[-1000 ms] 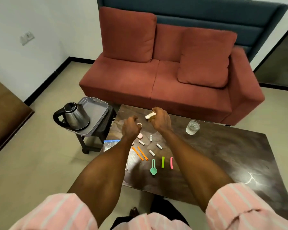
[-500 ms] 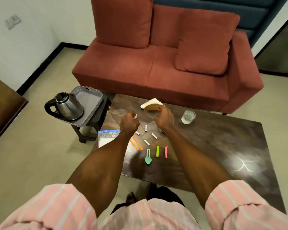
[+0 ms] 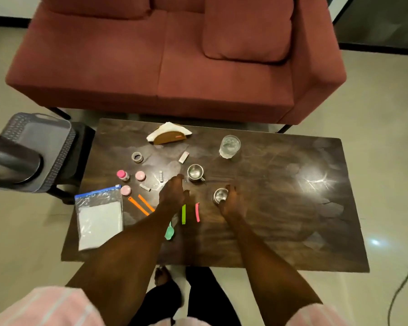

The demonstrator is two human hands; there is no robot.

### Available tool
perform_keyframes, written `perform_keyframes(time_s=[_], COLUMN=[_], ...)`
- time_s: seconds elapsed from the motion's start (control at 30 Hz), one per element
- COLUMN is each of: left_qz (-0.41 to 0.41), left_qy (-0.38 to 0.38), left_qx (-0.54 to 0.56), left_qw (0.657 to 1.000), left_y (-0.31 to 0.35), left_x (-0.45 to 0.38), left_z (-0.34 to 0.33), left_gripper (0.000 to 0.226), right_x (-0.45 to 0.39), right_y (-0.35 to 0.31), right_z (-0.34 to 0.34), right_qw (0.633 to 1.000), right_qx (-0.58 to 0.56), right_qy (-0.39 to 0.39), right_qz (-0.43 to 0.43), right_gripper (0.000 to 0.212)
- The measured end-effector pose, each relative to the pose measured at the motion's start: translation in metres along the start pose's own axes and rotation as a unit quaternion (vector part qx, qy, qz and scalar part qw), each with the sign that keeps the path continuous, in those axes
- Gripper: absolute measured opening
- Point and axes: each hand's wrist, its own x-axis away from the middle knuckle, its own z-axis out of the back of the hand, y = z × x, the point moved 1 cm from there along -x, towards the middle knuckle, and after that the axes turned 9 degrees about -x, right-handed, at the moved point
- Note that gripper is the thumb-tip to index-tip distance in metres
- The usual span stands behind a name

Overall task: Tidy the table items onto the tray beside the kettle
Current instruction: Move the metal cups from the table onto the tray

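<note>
The right hand, just right of the frame's centre, grips a small steel cup resting on the tabletop, fingers wrapped round its far side, probably to lift it. The left hand lies flat beside it with fingers stretched toward a second steel cup, grasping nothing; it looks set to take that one so both travel together. The grey tray, at the left edge of the frame on a low stand, carries only the kettle. Pink-capped bottles, coloured sticks, a zip bag, a napkin holder and a water glass are spread about, none yet tidied.
</note>
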Motion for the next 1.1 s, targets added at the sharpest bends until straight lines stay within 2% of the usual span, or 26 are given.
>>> perform_keyframes(time_s=[0.2,0.33,0.4,0.47,0.67,0.9,1.0,1.1], left_qz=[0.001,0.022,0.010,0.007,0.009,0.045,0.069,0.084], left_qy=[-0.006,-0.024,-0.037,-0.048,-0.014,0.043,0.079,0.118], left_qx=[-0.007,-0.020,-0.030,-0.051,-0.101,-0.041,-0.020,0.005], left_qw=[1.000,0.999,0.999,0.998,0.995,0.997,0.994,0.989], left_y=[0.005,0.013,0.019,0.024,0.030,0.019,0.005,-0.015], left_x=[-0.062,-0.094,-0.103,-0.110,-0.108,-0.086,-0.079,-0.079], left_z=[-0.040,-0.054,-0.060,-0.066,-0.062,-0.028,0.003,0.041], left_gripper=[0.057,0.089,0.093,0.091,0.068,0.067,0.067,0.073], right_x=[-0.048,-0.073,-0.079,-0.082,-0.075,-0.073,-0.072,-0.072], right_y=[0.037,0.046,0.049,0.053,0.060,-0.003,-0.051,-0.105], right_z=[-0.038,-0.063,-0.070,-0.075,-0.064,-0.023,-0.010,-0.005], right_qw=[1.000,0.999,0.999,0.998,0.999,0.999,0.995,0.990], right_qx=[0.006,0.027,0.032,0.041,0.033,-0.005,-0.044,-0.036], right_qy=[-0.019,-0.027,-0.033,-0.038,-0.031,0.005,0.020,0.005], right_qz=[-0.016,-0.021,-0.028,-0.024,-0.012,0.048,0.088,0.137], right_gripper=[0.075,0.086,0.087,0.087,0.080,0.081,0.078,0.078])
